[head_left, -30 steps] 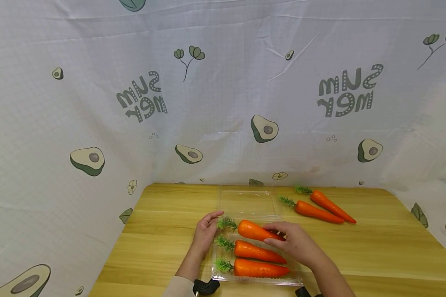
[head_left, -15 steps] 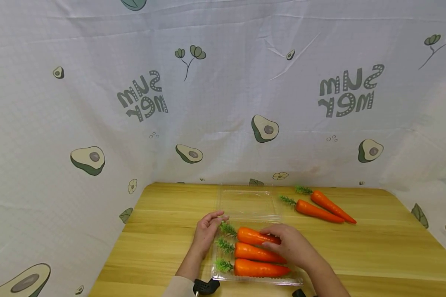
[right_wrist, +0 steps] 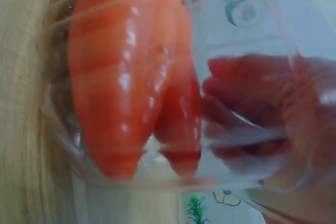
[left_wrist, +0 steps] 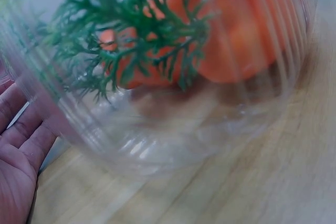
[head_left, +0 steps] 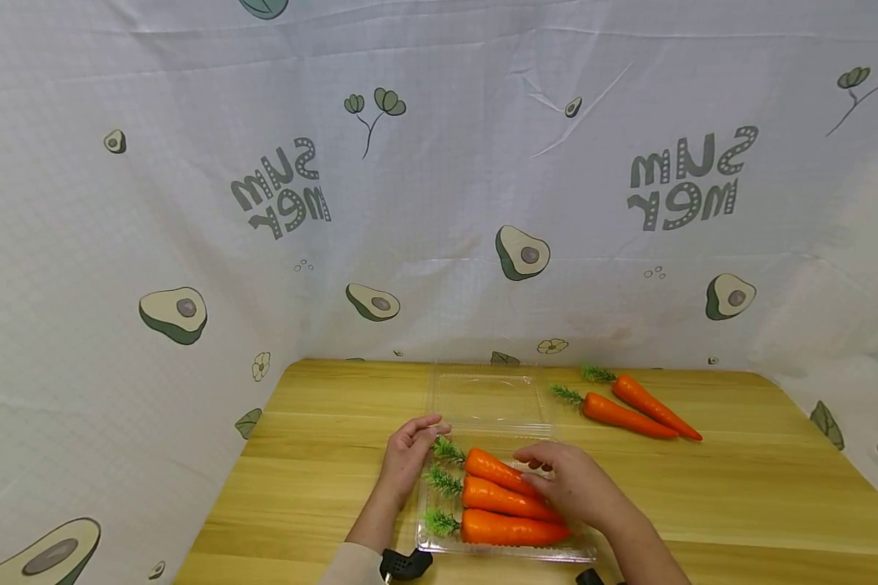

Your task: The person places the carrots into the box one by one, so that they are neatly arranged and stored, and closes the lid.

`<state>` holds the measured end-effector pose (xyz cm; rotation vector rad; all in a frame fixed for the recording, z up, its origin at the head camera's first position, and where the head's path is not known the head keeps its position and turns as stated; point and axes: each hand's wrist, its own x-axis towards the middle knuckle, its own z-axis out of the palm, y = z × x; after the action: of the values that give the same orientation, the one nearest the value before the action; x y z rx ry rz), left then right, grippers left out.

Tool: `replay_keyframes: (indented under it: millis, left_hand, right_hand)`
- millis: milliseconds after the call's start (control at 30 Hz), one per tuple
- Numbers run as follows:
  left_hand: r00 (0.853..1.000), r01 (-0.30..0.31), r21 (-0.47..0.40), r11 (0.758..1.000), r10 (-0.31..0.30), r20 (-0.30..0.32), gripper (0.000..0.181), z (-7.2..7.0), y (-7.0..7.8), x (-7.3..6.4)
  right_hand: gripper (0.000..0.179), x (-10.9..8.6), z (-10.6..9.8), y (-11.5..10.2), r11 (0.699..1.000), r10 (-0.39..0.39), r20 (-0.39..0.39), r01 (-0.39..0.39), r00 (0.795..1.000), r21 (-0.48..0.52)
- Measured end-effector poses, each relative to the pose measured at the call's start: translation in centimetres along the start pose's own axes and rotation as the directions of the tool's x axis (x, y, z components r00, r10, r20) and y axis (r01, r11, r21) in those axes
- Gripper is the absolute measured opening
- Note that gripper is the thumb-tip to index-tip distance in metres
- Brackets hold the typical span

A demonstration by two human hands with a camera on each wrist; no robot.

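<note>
In the head view, three orange carrots with green tops lie side by side in a clear plastic box (head_left: pixel 508 554): the front carrot (head_left: pixel 512 528), the middle carrot (head_left: pixel 508 496) and the rear carrot (head_left: pixel 492 467). My right hand (head_left: pixel 574 486) hovers over the rear carrot's thin end with loosely bent fingers and hides its tip. Through the box wall, the right wrist view shows these fingers (right_wrist: pixel 236 77) beside the carrots, gripping nothing. My left hand (head_left: pixel 404 457) is at the box's back left corner, fingers relaxed against the wall, near the leafy tops (left_wrist: pixel 126 30).
The box's clear lid (head_left: pixel 486 398) lies folded back behind it. Two more carrots, a nearer carrot (head_left: pixel 622 414) and a farther carrot (head_left: pixel 651 402), lie on the wooden table (head_left: pixel 739 487) at the back right. A printed cloth (head_left: pixel 439 203) hangs around the table.
The rear carrot has come down towards the middle carrot, and my right hand has let go of it. The left hand has stayed at the box corner.
</note>
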<state>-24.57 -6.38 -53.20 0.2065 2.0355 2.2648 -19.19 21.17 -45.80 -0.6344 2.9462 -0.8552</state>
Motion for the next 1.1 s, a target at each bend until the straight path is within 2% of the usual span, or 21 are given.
replay_keyframes:
  millis: [233,300,500,667,767,933,1100]
  left_hand:
    - [1.000,-0.002,0.002,1.000,0.002,-0.002,0.039,0.0,0.1,0.0]
    - [1.000,-0.003,0.003,1.000,0.003,-0.005,0.039,0.0,0.2,0.0]
    - [1.000,-0.013,0.008,1.000,0.013,-0.004,0.040,0.0,0.2,0.0]
    - [1.000,-0.020,0.013,1.000,0.020,-0.004,0.041,0.1,0.2,0.1]
    - [1.000,-0.019,0.012,1.000,0.019,-0.001,0.041,0.1,0.2,0.1]
    - [1.000,-0.021,0.013,1.000,0.021,0.002,0.041,0.0,0.1,0.1]
    - [1.000,-0.010,0.017,1.000,0.010,0.003,0.042,-0.1,0.1,0.0]
  right_hand:
    - [0.027,-0.2,-0.8,0.6,0.995,0.032,-0.005,-0.032,0.999,0.095]
    - [0.028,-0.3,-1.2,0.9,0.993,0.033,-0.024,-0.030,0.999,0.113]
    - [0.029,-0.8,-2.6,1.4,0.980,0.103,-0.073,-0.089,0.992,0.178]
    - [0.032,-1.4,-4.0,2.3,0.968,0.152,-0.130,-0.121,0.980,0.221]
    - [0.034,-1.9,-4.8,3.2,0.968,0.182,-0.191,-0.142,0.964,0.208]
    - [0.036,-2.2,-5.7,5.7,0.976,0.208,-0.287,-0.179,0.935,0.125]
    - [0.046,-1.9,-6.2,8.3,0.969,0.246,-0.282,-0.231,0.927,0.084]
